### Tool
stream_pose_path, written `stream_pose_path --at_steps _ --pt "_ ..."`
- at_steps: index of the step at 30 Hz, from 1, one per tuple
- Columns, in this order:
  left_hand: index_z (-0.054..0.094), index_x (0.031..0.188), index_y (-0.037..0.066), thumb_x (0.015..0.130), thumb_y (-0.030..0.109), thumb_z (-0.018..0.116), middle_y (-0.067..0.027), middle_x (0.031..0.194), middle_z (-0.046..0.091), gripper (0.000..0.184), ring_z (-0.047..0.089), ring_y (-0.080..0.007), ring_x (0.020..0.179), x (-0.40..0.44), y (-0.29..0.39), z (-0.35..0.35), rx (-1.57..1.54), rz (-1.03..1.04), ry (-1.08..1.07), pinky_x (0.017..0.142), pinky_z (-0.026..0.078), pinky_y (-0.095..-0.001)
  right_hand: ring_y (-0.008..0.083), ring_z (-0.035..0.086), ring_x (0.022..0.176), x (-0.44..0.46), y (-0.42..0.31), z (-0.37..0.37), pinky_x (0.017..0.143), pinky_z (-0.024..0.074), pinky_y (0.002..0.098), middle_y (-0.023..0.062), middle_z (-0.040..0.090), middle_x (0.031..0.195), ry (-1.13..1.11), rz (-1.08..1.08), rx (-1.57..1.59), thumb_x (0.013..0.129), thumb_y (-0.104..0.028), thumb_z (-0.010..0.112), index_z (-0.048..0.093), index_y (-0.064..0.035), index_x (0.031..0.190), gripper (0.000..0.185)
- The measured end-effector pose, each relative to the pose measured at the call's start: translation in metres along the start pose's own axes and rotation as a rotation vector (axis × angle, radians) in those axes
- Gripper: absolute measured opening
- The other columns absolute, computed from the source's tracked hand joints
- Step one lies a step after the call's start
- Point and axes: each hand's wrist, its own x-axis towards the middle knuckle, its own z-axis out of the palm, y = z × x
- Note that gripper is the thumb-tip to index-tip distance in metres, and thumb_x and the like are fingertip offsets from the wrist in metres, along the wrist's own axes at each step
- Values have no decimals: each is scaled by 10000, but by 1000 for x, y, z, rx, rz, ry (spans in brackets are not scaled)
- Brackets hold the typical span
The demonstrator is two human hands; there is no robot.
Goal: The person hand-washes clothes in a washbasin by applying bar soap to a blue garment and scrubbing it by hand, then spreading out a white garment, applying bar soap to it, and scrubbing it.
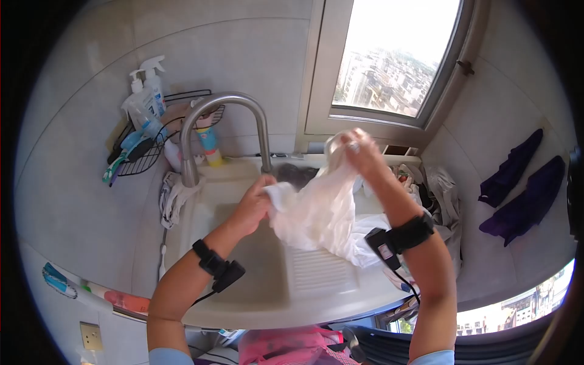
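A white cloth garment (316, 213), wet-looking and bunched, hangs between my two hands over the laundry sink (204, 298). My left hand (255, 207) is closed on its left edge, near the faucet spout. Higher up and to the right, my right hand (363, 152) grips another part of it; motion blurs this hand a little. The garment's lower end falls over the ribbed washboard (322, 271) on the sink's right side. Its exact kind cannot be made out. Each forearm wears a black strap with a small device.
A curved metal faucet (226, 96) rises behind the basin. A wire rack (146, 159) on the left wall carries bottles and brushes. Grey cloth (444, 194) is piled at the sink's right end. Purple cloths (526, 198) hang on the right wall, beside a window (395, 61).
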Motion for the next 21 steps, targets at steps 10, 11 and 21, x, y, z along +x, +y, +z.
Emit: stream_pose_path --at_steps 10,11,21 --pt "549 985 -9 720 -21 522 -73 880 590 267 563 -142 810 53 59 108 135 219 -119 713 464 -270 337 303 1203 -138 31 -35 970 268 379 230 280 1304 21 56 567 568 -378 761 180 -1 1313 1018" --pt "534 1008 -15 712 -6 540 -80 890 588 297 565 -147 803 52 81 116 106 252 -139 707 464 -262 344 265 1218 -164 48 -9 982 235 402 227 242 1321 -27 118 476 525 -389 778 109 -8 1321 1107" --pt "540 980 -19 789 51 488 -96 980 566 210 545 -190 904 21 220 168 737 772 -65 822 438 -339 293 341 1151 -136 119 157 899 293 466 173 381 1205 492 418 133 556 -347 751 298 27 1232 896"
